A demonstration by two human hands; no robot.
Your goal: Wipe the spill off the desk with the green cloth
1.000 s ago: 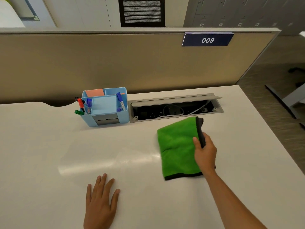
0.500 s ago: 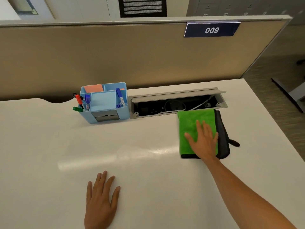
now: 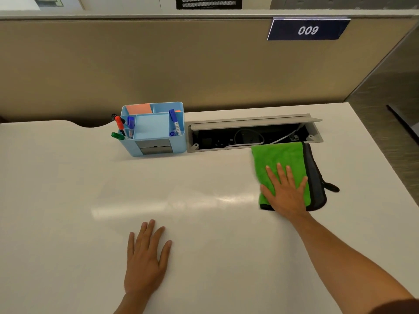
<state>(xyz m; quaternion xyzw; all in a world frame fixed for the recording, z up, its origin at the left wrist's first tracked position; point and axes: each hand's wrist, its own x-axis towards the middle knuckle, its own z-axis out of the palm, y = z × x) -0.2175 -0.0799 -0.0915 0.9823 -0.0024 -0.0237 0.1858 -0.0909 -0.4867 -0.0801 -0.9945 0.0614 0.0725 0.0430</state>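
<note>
Green cloth [image 3: 278,158]: folded, its dark grey underside showing along the right edge, lying flat at the right rear of the desk [image 3: 68,200], its far edge just reaching the rim of the open cable tray [image 3: 315,129].

Items, left to right:

- Left hand [image 3: 145,261]: flat on the desk near the front, palm down, fingers spread and extended, holding nothing.
- Blue organiser [image 3: 154,141]: at the rear, just left of the cable tray. Holds markers with red, green and blue caps and an orange pad in the back compartment. Print on the markers too small to read.
- Sheen [image 3: 163,205] on the desk centre: a pale glossy band. Whether it is moisture or only reflected light cannot be told.
- Cable tray: lid raised, white cables and sockets inside.
- Right hand [image 3: 283,191]: open and flat, palm pressed on the near half of the cloth, fingers extended, gripping nothing, only bearing down.
- Sign [image 3: 308,30]: dark blue plate on the partition [image 3: 158,64], white numerals "009". No other legible writing or brand.

Progress, as a judgement: no distinct puddle or stain is visible anywhere on the desk, so the wipe looks well advanced or nearly complete. What may remain is a pass over the glossy centre band, if that is residue, and lifting the cloth away.
</note>
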